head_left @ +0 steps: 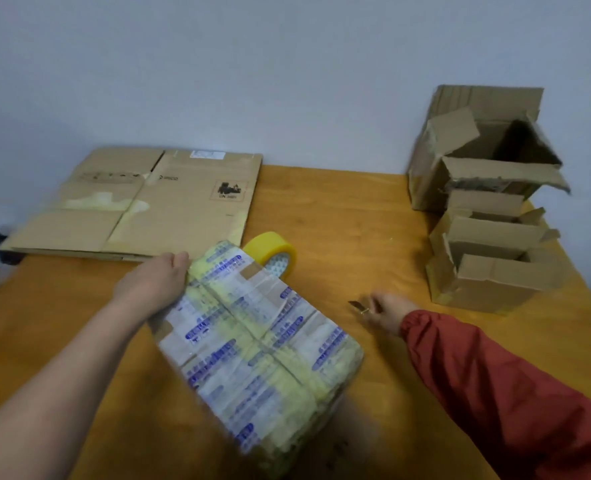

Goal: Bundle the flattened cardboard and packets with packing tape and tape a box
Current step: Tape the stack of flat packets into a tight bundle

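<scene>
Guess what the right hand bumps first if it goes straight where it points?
Probably the taped bundle, which the left hand holds. The right hand and its small blade point left at it, though depth is unclear.

Tape roll (272, 252) behind bundle (259, 344).

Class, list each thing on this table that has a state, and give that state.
taped bundle: wrapped in tape, held by left hand
small blade: pinched by right hand
tape roll: partly hidden behind bundle
flattened cardboard: flat on table
tall box: flaps open
small box: flaps open
</scene>
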